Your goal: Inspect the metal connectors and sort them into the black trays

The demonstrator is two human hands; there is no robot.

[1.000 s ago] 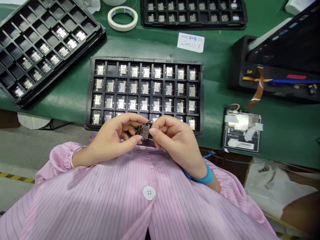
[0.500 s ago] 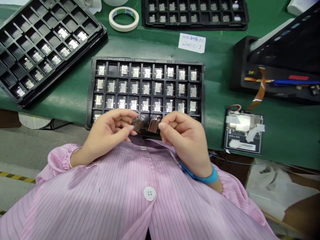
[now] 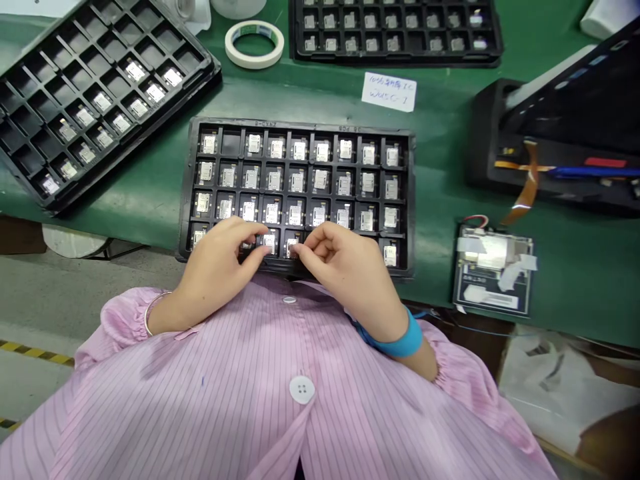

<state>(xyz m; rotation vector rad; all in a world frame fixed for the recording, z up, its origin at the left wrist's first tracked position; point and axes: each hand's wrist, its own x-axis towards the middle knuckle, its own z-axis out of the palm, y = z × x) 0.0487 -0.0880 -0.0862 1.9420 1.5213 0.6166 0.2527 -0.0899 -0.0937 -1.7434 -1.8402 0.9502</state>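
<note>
The black compartment tray [image 3: 413,200] lies in front of me, with small circuit boards bearing silver card sockets in its compartments. My left hand [image 3: 220,270] is over the front row, thumb and forefinger apart. Just beyond those fingertips, one small circuit board [image 3: 270,241] lies silver side up in its compartment. My right hand [image 3: 350,270] has its thumb and forefinger at the right edge of another board [image 3: 289,247], in the neighbouring compartment. The hands hide several front-row compartments. In the back row, one compartment [image 3: 231,142] holds no board.
A partly filled tray [image 3: 213,73] sits angled at left; another tray [image 3: 395,61] is at the back. Near them are a tape roll [image 3: 255,61] and a handwritten label [image 3: 389,91]. At right, a taped circuit assembly [image 3: 493,270] lies before a black stand [image 3: 483,147] with an orange flex cable [image 3: 523,190].
Both hands have lowered the two boards from above the tray's front edge into neighbouring front-row compartments, now silver side up. My left fingers have come away from their board. The view has shifted slightly.
</note>
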